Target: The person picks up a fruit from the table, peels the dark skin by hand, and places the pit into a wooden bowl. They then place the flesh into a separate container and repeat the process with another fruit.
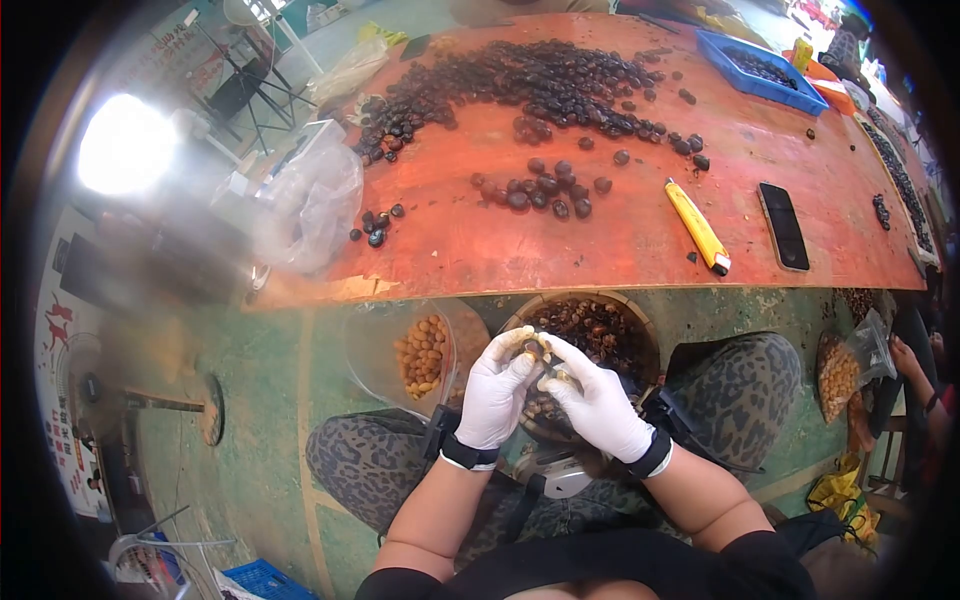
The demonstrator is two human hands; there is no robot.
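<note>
Green painted flooring spreads beneath a wide, red-topped table. Just short of its near edge, a small, dark and yellowish nut piece sits between two white-gloved hands. Thumb and forefinger of the left hand pinch it; the right hand has its fingers curled in against it, but I cannot tell whether they grip it too. Just beyond the hands stands a round, pale-rimmed basket of dark shell fragments. Left of it, a translucent plastic tub holds rounded yellow kernels. On the tabletop lie dark, glossy round nuts in a broad spread, a yellow-handled cutter, a black-screened phone and, at the far right, a blue plastic tray.
</note>
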